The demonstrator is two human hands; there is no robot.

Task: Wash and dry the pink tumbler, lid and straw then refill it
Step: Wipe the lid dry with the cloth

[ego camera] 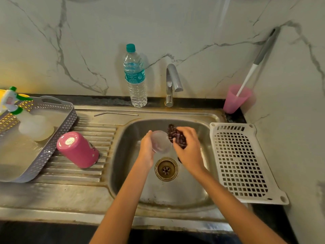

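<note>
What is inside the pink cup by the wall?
A white-and-grey handle stands in the cup, leaning into the corner. Its lower end is hidden by the cup's side.

lid [161, 142]: motion-blurred | scrubber [175, 136]: part-hidden by right hand [190, 147] | spray bottle [10, 102]: cut by left edge

Sink [70, 194]: stainless steel, brushed, dull w/ stains. Tap [173, 80]: shiny chrome. Straw [116, 113]: smooth metal. Tumbler [78, 149]: pink, smooth, slight sheen. Lid [161, 141]: clear plastic. Scrubber [176, 136]: dark, rough, knobbly. Bottle [135, 76]: clear ribbed plastic. Rack [241, 164]: white matt perforated plastic. Basket [58, 134]: grey perforated plastic. Cup [236, 99]: translucent pink plastic. Wall [193, 23]: marble-look, smooth.
</note>
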